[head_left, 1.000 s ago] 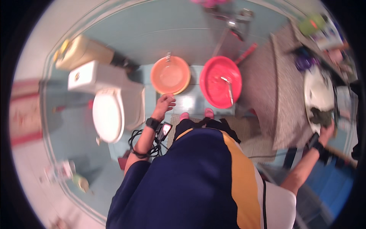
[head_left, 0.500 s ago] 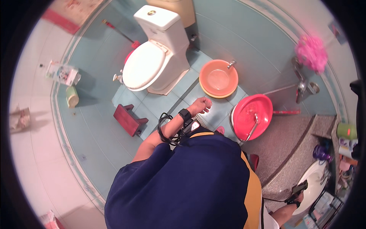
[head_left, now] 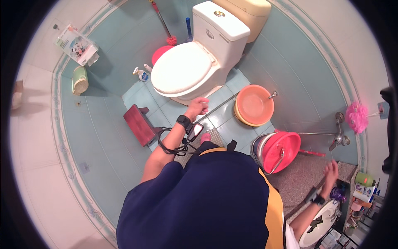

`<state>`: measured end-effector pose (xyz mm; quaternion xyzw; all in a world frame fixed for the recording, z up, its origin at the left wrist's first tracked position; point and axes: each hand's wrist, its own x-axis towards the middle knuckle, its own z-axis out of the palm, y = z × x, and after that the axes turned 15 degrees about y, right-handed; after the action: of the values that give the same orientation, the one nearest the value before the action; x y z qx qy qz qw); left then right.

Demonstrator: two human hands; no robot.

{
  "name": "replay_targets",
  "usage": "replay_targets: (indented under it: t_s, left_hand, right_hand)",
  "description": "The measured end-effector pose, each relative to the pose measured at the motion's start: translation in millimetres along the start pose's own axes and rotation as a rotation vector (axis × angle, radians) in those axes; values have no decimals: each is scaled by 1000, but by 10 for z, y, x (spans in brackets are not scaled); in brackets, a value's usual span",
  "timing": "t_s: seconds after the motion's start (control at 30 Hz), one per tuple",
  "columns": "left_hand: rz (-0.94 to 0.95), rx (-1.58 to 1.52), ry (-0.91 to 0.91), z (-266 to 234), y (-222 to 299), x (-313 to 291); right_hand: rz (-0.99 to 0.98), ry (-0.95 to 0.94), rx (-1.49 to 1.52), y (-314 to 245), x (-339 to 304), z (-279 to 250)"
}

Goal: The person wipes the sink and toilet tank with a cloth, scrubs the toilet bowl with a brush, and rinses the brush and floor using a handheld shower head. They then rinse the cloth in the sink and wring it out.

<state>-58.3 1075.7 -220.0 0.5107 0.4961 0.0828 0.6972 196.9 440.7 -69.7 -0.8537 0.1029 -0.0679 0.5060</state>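
Observation:
My left hand (head_left: 197,108) hangs in front of the white toilet (head_left: 182,68), fingers loosely bent and apart, with nothing visible in them. A black band is on that wrist, and a black cable loops round the forearm beside a small device with a bright screen (head_left: 195,130). On the right, my right hand (head_left: 331,174) reaches with fingers stretched out toward the metal wall tap (head_left: 340,139). It looks empty and appears short of the tap. Below that hand are a purple object (head_left: 338,194) and the white washbasin (head_left: 309,239), in which something black lies.
An orange basin (head_left: 255,106) stands on the floor by the wall. Red basins (head_left: 290,149) with a shower head in them sit beside the stone ledge (head_left: 298,178). A dark red stool (head_left: 139,124) is at left. A pink bath puff (head_left: 356,117) hangs right.
My view has turned, bringing the toilet rightward. My right hand has moved up from the washbasin toward the wall tap. My left hand is now nearer the toilet.

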Motion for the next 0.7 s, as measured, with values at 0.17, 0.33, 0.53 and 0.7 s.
replay_targets:
  t_s: [0.17,0.33,0.53,0.7]
  left_hand:
    - [-7,-226,170,-933,-24,200]
    - [-82,-389,345,-1602,-240,246]
    - [-208,-525,408,-1952,-493,321]
    - [-276,-569,471,-2278,-588,409]
  right_hand:
    - [-407,-418,-138,-1374,-756,2518]
    - [-552,-688,-150,-2210,-1331,4087]
    - [-871,-583,-202,-2587,-1117,5781]
    - [-976,-312,-261,-2904,-732,7072]
